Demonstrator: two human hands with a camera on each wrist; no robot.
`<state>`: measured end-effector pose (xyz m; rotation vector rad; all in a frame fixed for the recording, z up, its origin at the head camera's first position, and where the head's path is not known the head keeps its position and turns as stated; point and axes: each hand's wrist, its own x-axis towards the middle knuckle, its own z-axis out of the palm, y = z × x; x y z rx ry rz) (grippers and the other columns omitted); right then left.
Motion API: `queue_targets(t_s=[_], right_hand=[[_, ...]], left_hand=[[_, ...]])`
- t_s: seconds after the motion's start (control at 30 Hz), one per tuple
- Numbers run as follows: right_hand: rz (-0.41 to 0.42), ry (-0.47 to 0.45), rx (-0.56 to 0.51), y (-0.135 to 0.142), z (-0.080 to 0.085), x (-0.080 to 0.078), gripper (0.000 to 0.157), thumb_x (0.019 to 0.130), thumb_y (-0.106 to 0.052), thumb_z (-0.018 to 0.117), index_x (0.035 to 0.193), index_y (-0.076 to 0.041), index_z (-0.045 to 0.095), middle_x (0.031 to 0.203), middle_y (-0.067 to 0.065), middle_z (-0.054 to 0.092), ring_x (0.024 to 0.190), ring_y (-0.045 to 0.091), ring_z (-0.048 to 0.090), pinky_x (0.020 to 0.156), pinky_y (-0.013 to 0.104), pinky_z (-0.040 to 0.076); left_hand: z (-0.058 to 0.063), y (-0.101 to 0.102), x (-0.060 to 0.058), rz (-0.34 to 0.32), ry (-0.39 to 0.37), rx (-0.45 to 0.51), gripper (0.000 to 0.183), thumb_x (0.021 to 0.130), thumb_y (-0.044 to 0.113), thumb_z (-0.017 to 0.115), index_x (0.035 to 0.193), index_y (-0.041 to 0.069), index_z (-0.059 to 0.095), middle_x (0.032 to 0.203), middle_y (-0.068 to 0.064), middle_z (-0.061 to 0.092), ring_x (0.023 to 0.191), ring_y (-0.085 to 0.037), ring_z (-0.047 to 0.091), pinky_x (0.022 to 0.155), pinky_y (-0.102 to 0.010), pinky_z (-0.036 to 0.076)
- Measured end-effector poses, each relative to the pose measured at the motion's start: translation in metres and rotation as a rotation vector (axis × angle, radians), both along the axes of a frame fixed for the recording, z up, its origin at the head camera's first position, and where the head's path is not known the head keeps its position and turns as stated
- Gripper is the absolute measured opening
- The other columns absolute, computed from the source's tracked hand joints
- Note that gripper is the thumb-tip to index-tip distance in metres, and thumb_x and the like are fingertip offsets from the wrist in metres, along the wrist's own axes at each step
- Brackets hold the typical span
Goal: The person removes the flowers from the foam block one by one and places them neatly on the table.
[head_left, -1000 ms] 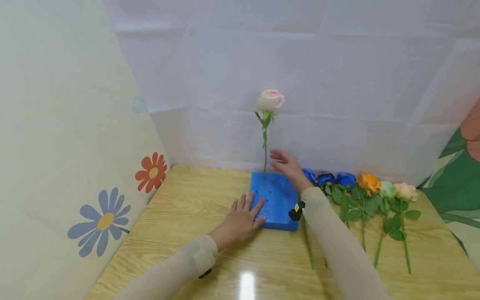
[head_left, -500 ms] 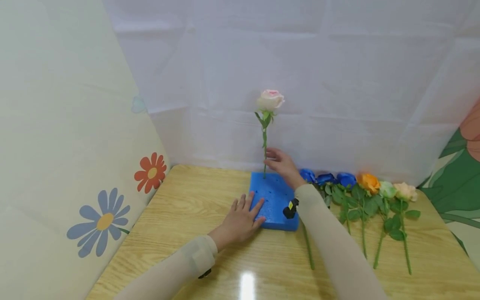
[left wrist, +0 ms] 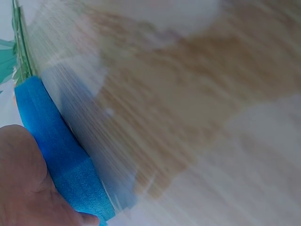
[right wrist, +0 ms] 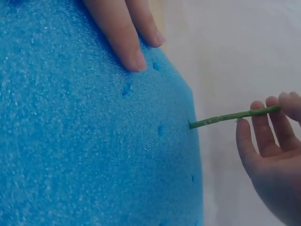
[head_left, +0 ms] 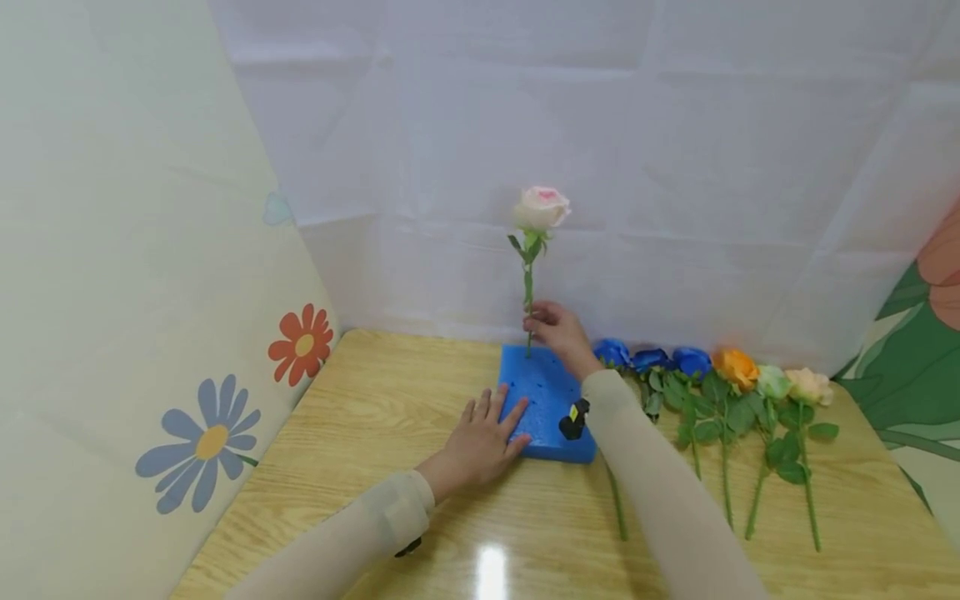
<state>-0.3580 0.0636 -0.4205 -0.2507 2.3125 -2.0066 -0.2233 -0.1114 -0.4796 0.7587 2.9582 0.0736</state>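
Note:
A pale pink rose stands upright, its stem set in a hole near the far left corner of a blue foam block. My right hand pinches that stem a little above the foam, between thumb and fingers. Spread flat, my left hand rests on the block's left side with fingertips on its top. In the right wrist view, more small holes show in the foam, and two fingers of the left hand lie on it. The left wrist view shows the block's side next to the left hand.
Right of the block, several cut roses lie on the wooden table: blue roses, an orange rose, a pale green rose and a peach rose. The right forearm passes over some stems. A white cloth hangs behind.
My right hand has moved left to the pink rose's stem and taken hold of it. The bloom has dropped slightly. The left hand stays on the block.

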Motion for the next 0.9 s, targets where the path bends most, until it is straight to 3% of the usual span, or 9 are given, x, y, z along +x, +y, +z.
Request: queue_targets(t_s=[0.17,0.53,0.9], right_hand=[[-0.016,0.019,-0.005,-0.002,0.001,0.002,0.028,0.100,-0.009,0.064,0.127,0.000,0.064,0.118,0.017,0.067,0.112,0.030,0.065,0.099,0.044,0.053],[-0.045,0.012,-0.022,0.006,0.021,0.001,0.029,0.102,-0.011,0.062,0.130,-0.006,0.065,0.118,0.016,0.068,0.109,0.027,0.067,0.094,0.041,0.056],[-0.049,0.032,-0.005,0.008,0.023,0.014,0.034,0.100,-0.010,0.065,0.134,-0.008,0.064,0.117,0.014,0.068,0.108,0.027,0.067,0.093,0.039,0.056]], left_hand=[[-0.001,0.000,0.001,0.004,-0.008,-0.007,0.067,0.108,0.057,0.024,0.164,0.022,0.018,0.169,-0.020,0.009,0.151,-0.048,0.018,0.120,-0.060,0.021],[0.004,-0.001,0.002,0.011,-0.020,0.007,0.067,0.108,0.057,0.025,0.164,0.022,0.019,0.169,-0.020,0.008,0.151,-0.049,0.017,0.120,-0.061,0.020],[0.006,-0.008,-0.001,0.016,-0.031,0.021,0.067,0.108,0.058,0.023,0.164,0.023,0.017,0.169,-0.019,0.006,0.151,-0.049,0.015,0.120,-0.061,0.019]])
